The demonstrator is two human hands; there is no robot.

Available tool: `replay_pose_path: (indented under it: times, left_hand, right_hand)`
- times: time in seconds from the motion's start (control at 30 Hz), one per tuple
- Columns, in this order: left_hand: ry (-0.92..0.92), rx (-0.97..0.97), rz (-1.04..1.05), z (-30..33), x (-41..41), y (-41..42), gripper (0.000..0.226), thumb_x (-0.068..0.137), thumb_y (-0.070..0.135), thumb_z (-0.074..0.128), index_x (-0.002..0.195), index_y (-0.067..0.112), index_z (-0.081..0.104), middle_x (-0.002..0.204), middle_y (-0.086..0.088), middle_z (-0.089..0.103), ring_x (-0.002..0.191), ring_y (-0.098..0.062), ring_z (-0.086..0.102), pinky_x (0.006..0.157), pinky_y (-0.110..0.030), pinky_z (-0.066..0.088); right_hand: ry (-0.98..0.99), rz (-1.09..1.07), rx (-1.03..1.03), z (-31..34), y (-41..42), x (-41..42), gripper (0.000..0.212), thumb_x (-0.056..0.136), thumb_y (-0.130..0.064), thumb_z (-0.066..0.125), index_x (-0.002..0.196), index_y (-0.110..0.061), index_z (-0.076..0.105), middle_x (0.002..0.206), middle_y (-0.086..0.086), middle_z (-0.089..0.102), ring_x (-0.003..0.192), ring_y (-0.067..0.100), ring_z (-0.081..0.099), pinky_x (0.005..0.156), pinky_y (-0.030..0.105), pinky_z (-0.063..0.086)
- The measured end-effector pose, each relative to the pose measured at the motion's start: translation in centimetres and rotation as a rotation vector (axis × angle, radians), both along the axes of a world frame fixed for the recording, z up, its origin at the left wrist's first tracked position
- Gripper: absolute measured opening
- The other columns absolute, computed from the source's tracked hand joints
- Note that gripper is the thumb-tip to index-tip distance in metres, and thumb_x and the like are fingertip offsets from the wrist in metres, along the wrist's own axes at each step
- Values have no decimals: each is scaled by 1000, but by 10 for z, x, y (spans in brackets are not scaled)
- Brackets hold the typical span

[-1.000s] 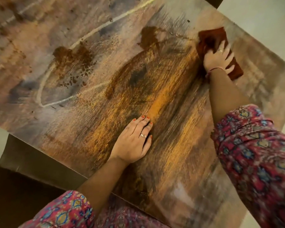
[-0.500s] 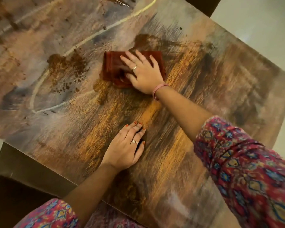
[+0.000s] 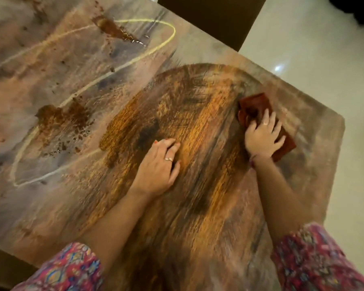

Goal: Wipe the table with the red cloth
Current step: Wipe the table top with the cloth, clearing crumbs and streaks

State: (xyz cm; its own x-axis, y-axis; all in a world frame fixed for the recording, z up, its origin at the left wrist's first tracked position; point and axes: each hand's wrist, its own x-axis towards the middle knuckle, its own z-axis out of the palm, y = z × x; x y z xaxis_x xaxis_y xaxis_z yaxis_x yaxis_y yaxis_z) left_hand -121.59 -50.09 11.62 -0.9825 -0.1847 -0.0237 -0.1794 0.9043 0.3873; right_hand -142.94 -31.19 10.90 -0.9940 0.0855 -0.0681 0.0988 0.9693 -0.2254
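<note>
The red cloth (image 3: 255, 106) lies folded on the wooden table (image 3: 198, 206), near its right edge. My right hand (image 3: 263, 136) presses flat on the cloth with the fingers spread. My left hand (image 3: 159, 168) rests palm down on the table's middle, fingers together, holding nothing. A dark wet patch with orange grain spans the area between and around both hands. Brown powder stains (image 3: 59, 117) sit to the left, with another brown stain (image 3: 114, 29) further back, inside a pale chalk loop (image 3: 166, 44).
A dark chair back (image 3: 208, 17) stands beyond the table's far edge. Pale tiled floor (image 3: 324, 70) lies to the right. The table's right corner (image 3: 340, 120) is close to the cloth. Another dark seat (image 3: 0, 267) sits at the lower left.
My right hand has swept the cloth from the table's middle, beside the brown stains, out to the right edge. The left hand stays planted. The view has shifted.
</note>
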Motion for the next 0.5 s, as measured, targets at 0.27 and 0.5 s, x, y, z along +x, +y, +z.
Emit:
replay_pose_path:
  times: [0.27,0.5]
  left_hand:
    - [-62,-77,6,-1,-23,-15,55,94,39,35,130,2,53,132,-15,54,123,-29,49,112,-41,31]
    - [-52,-106,9,-2,-25,-15,53,92,38,42,129,2,54,129,-16,56,122,-30,49,110,-42,32]
  right_hand:
    - [-135,-74,-71,8,-20,-67,55,99,-40,30,152,-31,16,161,-5,8,147,23,1,116,56,0]
    - [-45,755,-5,-5,-118,13,59,93,-40,40,149,-36,23,159,-10,17,147,19,8,115,53,3]
